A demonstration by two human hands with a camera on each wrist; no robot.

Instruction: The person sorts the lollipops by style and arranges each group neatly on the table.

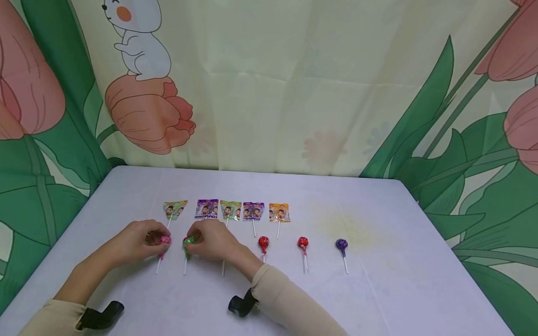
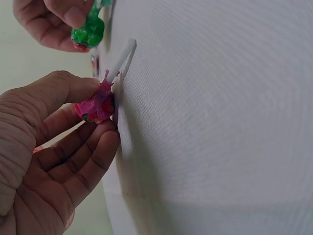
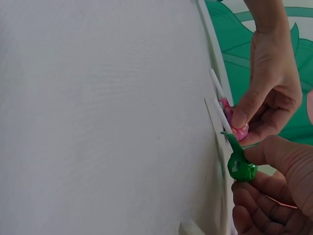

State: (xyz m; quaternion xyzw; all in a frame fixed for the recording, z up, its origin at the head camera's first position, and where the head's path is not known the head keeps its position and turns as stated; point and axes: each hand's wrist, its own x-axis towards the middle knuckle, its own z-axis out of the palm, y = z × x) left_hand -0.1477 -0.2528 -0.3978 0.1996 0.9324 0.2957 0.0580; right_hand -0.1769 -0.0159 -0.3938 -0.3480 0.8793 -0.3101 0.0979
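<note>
Near the left of the white table, my left hand (image 1: 134, 242) pinches a pink-wrapped lollipop (image 2: 98, 106) by its round head between thumb and fingers. Just beside it, my right hand (image 1: 216, 240) holds a green-wrapped lollipop (image 3: 241, 166) the same way. Both sticks point toward the near side of the table. A third white stick (image 1: 223, 268) sticks out below the right hand, its head hidden. To the right lie two red lollipops (image 1: 263, 242) (image 1: 302, 242) and a purple lollipop (image 1: 342, 244), spaced apart in a row.
Behind the hands lies a row of flat-bagged lollipops: green bags (image 1: 174, 209) (image 1: 230, 210), purple bags (image 1: 207, 208) (image 1: 253, 210) and an orange bag (image 1: 279, 212). A patterned curtain (image 1: 269, 93) hangs behind the table (image 1: 420, 280). Black wrist mounts sit below both hands.
</note>
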